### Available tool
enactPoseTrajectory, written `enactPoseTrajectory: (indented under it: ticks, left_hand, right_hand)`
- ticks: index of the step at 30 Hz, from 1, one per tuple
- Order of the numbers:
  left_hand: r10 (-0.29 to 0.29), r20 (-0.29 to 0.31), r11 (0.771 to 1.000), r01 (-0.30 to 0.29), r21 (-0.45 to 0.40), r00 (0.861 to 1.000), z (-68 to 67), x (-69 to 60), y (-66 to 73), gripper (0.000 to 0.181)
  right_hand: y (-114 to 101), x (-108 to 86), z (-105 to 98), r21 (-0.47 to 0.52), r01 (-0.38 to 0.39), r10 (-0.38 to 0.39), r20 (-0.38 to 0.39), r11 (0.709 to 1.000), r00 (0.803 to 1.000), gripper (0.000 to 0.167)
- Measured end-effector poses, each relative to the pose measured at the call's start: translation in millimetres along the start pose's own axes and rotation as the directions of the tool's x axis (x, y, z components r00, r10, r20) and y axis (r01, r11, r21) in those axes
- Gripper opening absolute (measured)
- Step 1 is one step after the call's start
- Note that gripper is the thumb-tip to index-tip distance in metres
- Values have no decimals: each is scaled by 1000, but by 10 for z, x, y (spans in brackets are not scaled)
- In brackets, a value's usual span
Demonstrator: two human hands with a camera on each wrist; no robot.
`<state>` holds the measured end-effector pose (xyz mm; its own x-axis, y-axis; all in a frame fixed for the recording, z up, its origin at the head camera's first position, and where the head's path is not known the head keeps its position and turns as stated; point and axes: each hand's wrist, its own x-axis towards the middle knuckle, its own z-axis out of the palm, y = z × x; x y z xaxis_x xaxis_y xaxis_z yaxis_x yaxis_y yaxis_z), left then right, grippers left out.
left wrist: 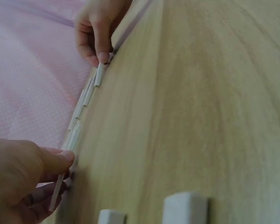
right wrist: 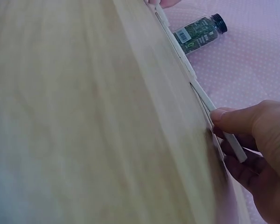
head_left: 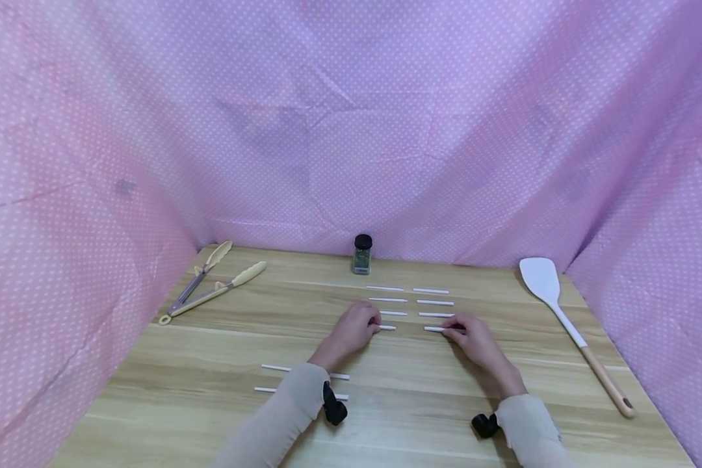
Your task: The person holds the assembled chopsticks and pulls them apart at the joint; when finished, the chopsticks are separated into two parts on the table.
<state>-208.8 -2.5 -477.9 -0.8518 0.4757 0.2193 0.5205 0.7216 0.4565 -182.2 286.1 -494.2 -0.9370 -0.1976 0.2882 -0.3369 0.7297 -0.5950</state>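
Note:
My left hand (head_left: 351, 328) pinches a thin white stick (left wrist: 75, 135) between thumb and fingers at the near end of the left column. Opposite it, my right hand (head_left: 475, 343) pinches another thin white stick (right wrist: 236, 148), whose left part sticks out toward the middle. Both lie low, at or just above the wooden table (head_left: 409, 403); contact cannot be told. Behind the hands, more white sticks (head_left: 435, 302) lie crosswise in two columns with a narrow gap between. Their exact kind is unclear. The left fingers hide part of the left column.
Two more white sticks (head_left: 276, 368) lie partly under my left forearm. Cream-tipped tongs (head_left: 210, 292) rest spread at the far left. A black-capped spice jar (head_left: 362, 255) stands at the back edge. A white spatula (head_left: 561, 315) lies at right. Pink dotted cloth (head_left: 351, 130) surrounds the table.

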Motion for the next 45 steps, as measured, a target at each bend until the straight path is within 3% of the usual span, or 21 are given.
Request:
enactPoseTrajectory:
  ticks: [10, 17, 25, 33, 42, 45]
  left_hand:
    - [-72, 36, 989, 76, -129, 997, 113, 51, 9, 3]
    - [-54, 15, 985, 55, -165, 998, 165, 64, 10, 5]
    - [-21, -29, 991, 17, -136, 999, 209, 64, 25, 4]
    - [-41, -19, 993, 39, -115, 999, 233, 74, 49, 4]
    - [-36, -20, 995, 33, -98, 999, 229, 67, 65, 4]
    - [-14, -39, 998, 11, -54, 999, 220, 50, 56, 5]
  right_hand:
    - [4, 41, 51, -8, 52, -53, -26, 999, 998, 9]
    - [7, 55, 56, -20, 49, -50, -30, 999, 998, 9]
    - [3, 64, 42, -29, 61, -62, -29, 998, 998, 10]
    - [27, 65, 35, -46, 67, -68, -19, 997, 998, 11]
    - [-31, 56, -13, -21, 46, -47, -22, 999, 999, 13]
    - [-91, 52, -34, -13, 58, -58, -32, 998, 998, 13]
